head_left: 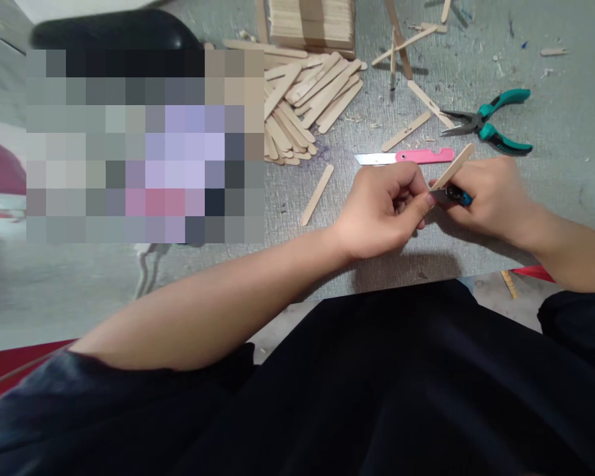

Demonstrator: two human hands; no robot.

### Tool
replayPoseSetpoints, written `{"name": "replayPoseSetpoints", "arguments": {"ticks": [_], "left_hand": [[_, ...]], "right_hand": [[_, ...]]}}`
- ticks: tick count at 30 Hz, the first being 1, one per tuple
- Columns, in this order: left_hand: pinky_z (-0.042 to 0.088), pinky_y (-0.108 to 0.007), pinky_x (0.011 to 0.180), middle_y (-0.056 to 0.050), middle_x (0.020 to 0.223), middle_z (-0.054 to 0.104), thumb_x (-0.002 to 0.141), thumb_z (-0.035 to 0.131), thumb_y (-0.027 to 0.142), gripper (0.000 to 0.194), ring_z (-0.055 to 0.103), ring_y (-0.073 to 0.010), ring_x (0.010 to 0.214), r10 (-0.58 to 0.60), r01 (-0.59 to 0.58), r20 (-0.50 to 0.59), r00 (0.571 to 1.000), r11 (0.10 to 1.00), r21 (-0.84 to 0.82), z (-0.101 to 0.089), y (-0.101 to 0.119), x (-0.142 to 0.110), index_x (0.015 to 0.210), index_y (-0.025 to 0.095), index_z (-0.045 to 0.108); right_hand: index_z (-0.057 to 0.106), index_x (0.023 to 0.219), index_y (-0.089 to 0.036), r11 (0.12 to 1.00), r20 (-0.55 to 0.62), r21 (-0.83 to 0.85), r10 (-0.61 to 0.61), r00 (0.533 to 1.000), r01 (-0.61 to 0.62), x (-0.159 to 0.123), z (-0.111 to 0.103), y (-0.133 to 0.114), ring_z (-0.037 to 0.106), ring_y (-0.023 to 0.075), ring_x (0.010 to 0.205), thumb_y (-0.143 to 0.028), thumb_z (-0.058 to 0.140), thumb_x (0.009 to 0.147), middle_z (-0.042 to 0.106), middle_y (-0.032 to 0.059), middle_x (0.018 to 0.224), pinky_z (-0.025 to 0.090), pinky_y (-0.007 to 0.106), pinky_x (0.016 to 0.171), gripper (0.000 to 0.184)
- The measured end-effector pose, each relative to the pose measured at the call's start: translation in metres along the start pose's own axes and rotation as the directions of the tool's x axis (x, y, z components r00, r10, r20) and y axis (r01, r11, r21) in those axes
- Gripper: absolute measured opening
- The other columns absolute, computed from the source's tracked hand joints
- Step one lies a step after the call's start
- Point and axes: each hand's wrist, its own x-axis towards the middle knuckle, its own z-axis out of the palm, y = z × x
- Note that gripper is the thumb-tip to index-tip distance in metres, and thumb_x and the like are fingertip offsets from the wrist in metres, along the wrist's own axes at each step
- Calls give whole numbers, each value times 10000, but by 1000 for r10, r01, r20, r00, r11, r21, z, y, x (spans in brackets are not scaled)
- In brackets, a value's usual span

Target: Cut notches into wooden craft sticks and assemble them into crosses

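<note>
My left hand [384,208] is closed, its thumb and fingers pinching the lower end of a wooden craft stick [457,164] that slants up to the right. My right hand [498,195] is closed around a cutter knife with a black and blue handle [459,195]. Its short blade [441,196] lies against the stick close to my left thumb. The fingers hide the stick's lower end. Just beyond both hands, a pink folding knife [425,156] rests on the table with its blade out to the left.
Teal-handled long-nose pliers [480,123] lie beyond my right hand. Cut sticks [406,131] and shavings are scattered nearby. A single stick [317,195] lies left of my left hand. Farther back are a loose pile of sticks [327,92] and a stacked bundle [312,26]. Pixelation covers the left area.
</note>
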Motion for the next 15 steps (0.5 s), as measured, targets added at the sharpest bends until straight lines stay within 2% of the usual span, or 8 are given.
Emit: {"name": "replayPoseSetpoints", "arguments": {"ticks": [5, 8, 10, 12, 13, 15], "left_hand": [[489, -273, 451, 6, 663, 737, 1019, 953, 605, 492, 654, -139, 495, -114, 121, 56, 992, 983, -138, 2, -3, 1, 878, 248, 645], [507, -275, 464, 5, 666, 726, 999, 961, 686, 554, 638, -132, 496, -130, 141, 68, 989, 969, -205, 1, -6, 5, 892, 248, 640], [475, -273, 448, 30, 625, 663, 994, 947, 742, 588, 582, -122, 471, -119, 137, 90, 989, 960, -244, 0, -7, 8, 894, 256, 631], [400, -270, 422, 66, 580, 559, 985, 931, 795, 616, 491, -108, 441, -108, 140, 126, 986, 946, -293, -1, -8, 12, 899, 262, 634], [362, -269, 418, 78, 570, 511, 977, 926, 816, 629, 445, -101, 435, -101, 141, 142, 985, 940, -311, -2, -9, 13, 898, 264, 636], [311, -277, 430, 85, 577, 451, 970, 909, 848, 653, 376, -93, 446, -88, 133, 155, 984, 941, -312, -3, -12, 15, 881, 265, 629]], "right_hand": [[763, 924, -231, 999, -11, 19, 40, 999, -39, 0, 0, -5, 617, 223, 729, -501, 618, 1055, 797, 81, 854, 320, 401, 703, 334], [731, 913, -246, 998, -57, 31, 50, 997, -48, 0, 0, -3, 639, 232, 741, -473, 629, 1027, 766, 66, 841, 341, 401, 708, 274], [709, 942, -267, 997, -138, 56, 54, 989, -46, 0, 1, -1, 660, 247, 759, -448, 640, 1027, 745, 58, 844, 390, 413, 726, 211], [709, 1086, -285, 989, -275, 143, 73, 959, -35, 0, 3, 3, 689, 259, 793, -451, 637, 1052, 749, 57, 912, 468, 432, 761, 184], [705, 1208, -292, 979, -334, 205, 92, 938, -23, 0, 3, 5, 708, 266, 828, -472, 625, 1071, 766, 70, 1001, 504, 441, 775, 241], [630, 1503, -297, 956, -324, 294, 98, 941, 2, 1, 4, 10, 762, 299, 1002, -528, 575, 1114, 772, 139, 1303, 571, 469, 822, 456]]}}
